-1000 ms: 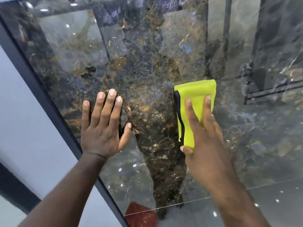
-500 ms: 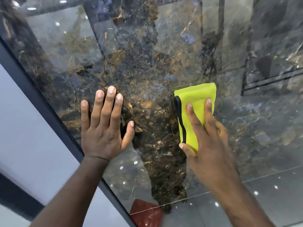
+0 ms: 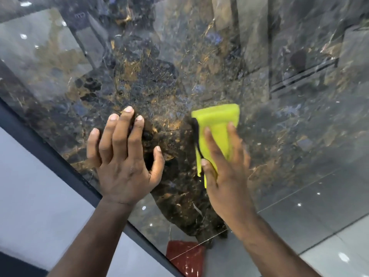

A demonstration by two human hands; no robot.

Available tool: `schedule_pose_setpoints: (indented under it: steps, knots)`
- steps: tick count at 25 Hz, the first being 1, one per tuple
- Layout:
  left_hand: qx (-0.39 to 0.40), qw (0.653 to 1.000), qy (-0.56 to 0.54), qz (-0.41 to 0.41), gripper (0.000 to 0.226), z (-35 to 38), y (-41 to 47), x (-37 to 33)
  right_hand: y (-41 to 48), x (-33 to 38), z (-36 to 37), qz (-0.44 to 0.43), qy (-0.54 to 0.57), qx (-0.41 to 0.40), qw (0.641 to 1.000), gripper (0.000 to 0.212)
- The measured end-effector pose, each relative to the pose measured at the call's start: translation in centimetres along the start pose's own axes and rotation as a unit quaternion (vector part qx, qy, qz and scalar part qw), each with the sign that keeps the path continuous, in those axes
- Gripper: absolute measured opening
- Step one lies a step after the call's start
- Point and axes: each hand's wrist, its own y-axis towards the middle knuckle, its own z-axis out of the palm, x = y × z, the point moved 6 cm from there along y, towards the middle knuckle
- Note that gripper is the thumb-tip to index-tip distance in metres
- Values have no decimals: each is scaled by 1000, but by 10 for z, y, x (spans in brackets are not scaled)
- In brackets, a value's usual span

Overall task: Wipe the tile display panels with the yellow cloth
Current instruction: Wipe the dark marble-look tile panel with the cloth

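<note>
2 hands flat on tile panel (image 3: 179,76). Left hand (image 3: 123,162), fingers spread, braces at 9 o'clock, likely steadying the body. Right hand (image 3: 225,176) at 3 o'clock presses yellow cloth (image 3: 217,132) flat under straight fingers for wiping contact.

No legible text, faint label (image 3: 79,16) on the tile panel (image 3: 279,136), too blurred to read

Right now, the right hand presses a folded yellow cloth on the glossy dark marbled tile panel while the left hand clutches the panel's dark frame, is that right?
Not quite. The head view shows the left hand lying flat, fingers straight, on the glossy dark marbled tile panel, beside its dark frame, not clutching it. The right hand does press the folded yellow cloth on the panel.
</note>
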Motion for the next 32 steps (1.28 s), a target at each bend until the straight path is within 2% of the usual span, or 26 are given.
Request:
schedule_pose_setpoints:
  steps: [2,4,6,8,10,13,14,16,18,19,22,23,25,26,29,30,32]
  knots:
    - [3,1000,-14,22,58,-9,24,-5,29,21,-15,-90,-41,5,995,70]
    - [-2,998,-11,63,57,-13,56,-13,67,27,-39,-112,-70,-32,991,66]
    - [-5,995,-13,100,59,-6,87,-27,97,4,-65,-46,-3,-108,993,65]
    - [-7,993,-20,119,61,4,105,-45,98,-41,-78,44,91,-204,974,63]
    - [-10,992,-18,125,63,13,105,-60,71,-80,-68,111,124,-246,955,63]
    - [-30,990,-17,138,60,18,97,-67,24,-80,-35,149,107,-196,963,67]
    - [-35,989,-17,140,59,17,96,-65,19,-67,-29,125,101,-175,971,68]
    - [-38,990,-13,136,59,17,96,-62,40,-32,-38,12,75,-145,987,66]
    - [-37,990,-3,137,61,16,94,-63,78,-16,-59,-67,22,-140,988,62]
    - [-35,987,4,155,63,17,91,-66,94,-25,-70,-58,25,-159,985,61]
    - [-5,963,28,266,68,23,86,-79,93,-87,-78,77,102,-272,954,61]
    - [10,957,29,287,69,24,85,-82,72,-102,-65,123,128,-285,942,61]
    - [34,954,31,295,71,28,84,-85,26,-102,-31,190,165,-245,936,66]
    - [40,953,33,298,72,29,84,-86,12,-88,-19,185,165,-208,946,69]
    - [48,951,30,304,73,30,84,-87,40,-42,-33,32,108,-126,986,71]
    - [48,952,30,302,73,30,84,-87,59,-41,-47,1,78,-129,989,70]
    - [44,952,37,301,73,31,83,-88,85,-71,-74,26,81,-185,979,68]
